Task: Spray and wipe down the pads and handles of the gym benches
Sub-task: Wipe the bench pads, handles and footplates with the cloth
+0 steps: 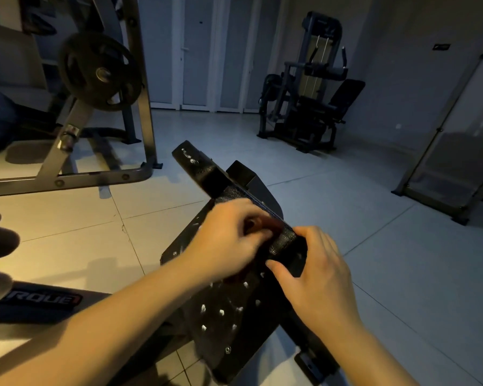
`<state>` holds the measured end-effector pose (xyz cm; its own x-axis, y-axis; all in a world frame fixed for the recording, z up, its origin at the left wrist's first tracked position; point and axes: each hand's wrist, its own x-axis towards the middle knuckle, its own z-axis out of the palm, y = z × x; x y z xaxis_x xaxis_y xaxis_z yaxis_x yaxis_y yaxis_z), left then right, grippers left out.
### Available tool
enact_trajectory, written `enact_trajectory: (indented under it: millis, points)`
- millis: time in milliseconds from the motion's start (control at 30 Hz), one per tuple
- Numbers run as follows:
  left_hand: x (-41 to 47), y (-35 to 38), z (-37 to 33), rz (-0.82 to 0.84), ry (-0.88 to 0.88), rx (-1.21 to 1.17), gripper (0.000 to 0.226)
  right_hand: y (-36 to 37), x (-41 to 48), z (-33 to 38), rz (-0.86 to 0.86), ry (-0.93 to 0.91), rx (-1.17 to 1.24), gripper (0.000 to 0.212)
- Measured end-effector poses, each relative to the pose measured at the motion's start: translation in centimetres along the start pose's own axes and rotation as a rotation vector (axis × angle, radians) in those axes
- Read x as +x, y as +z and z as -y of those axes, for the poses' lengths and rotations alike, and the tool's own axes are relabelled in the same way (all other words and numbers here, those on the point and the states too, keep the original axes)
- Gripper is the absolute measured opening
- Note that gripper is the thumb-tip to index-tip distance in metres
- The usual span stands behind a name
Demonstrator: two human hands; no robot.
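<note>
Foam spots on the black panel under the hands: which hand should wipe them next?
Left, probably. The left hand pinches what looks like a reddish cloth and sits next to the foam spots; the right hand grips the black bar, seemingly steadying it, and holds no cloth.

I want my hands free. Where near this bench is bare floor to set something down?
Bare tiles lie left of the bench, before the rack base; more open right, toward the leg machine. Crowded on the bench, where the left hand with a cloth and right hand work.
</note>
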<state>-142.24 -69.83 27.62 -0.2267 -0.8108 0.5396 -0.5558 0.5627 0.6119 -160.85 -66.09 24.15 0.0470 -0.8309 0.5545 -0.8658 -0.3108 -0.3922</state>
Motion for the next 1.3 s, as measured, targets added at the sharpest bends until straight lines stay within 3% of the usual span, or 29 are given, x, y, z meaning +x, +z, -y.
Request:
enact_trajectory:
  millis: [67,100,267,367,467,533,633,800,933,1133,1300]
  points:
    - [-0.3,0.5,-0.5,0.016,0.115,0.116,0.022,0.0,0.1,0.0,-0.003,-0.006,0.009,0.051]
    - [0.1,0.5,0.1,-0.022,0.085,0.124,0.022,0.0,0.1,0.0,-0.007,-0.006,0.005,0.052]
    - [3.5,-0.9,4.5,-0.260,-0.307,0.117,0.017,0.2,-0.1,0.1,-0.006,0.010,-0.010,0.057]
    - [2.9,-0.5,3.2,-0.217,-0.221,0.061,0.019,0.2,-0.1,0.0,-0.004,0.010,-0.007,0.056]
    - [1.7,1.0,0.4,-0.024,-0.034,-0.017,0.021,0.1,-0.2,0.2,-0.008,0.017,0.007,0.052]
    - [2.3,1.2,0.8,-0.049,-0.001,0.011,0.019,0.1,-0.2,0.2,-0.016,0.018,0.018,0.052]
    - [3.9,-0.1,3.3,-0.185,-0.139,0.089,0.019,0.2,-0.1,0.1,-0.002,0.031,0.027,0.055]
    - [4.7,-1.0,5.9,-0.259,-0.372,-0.170,0.018,0.3,-0.3,-0.1,0.020,0.030,-0.003,0.058]
    - [4.9,-0.5,5.9,-0.372,-0.338,-0.081,0.030,0.4,-0.2,-0.3,0.031,0.029,-0.009,0.060]
    - [5.3,0.0,8.3,-0.508,-0.427,-0.239,0.017,0.9,-0.1,-0.2,-0.009,0.018,-0.037,0.061]
    - [4.1,-0.6,8.0,-0.366,-0.327,-0.163,0.024,1.0,-0.1,-0.4,-0.021,0.012,-0.052,0.062]
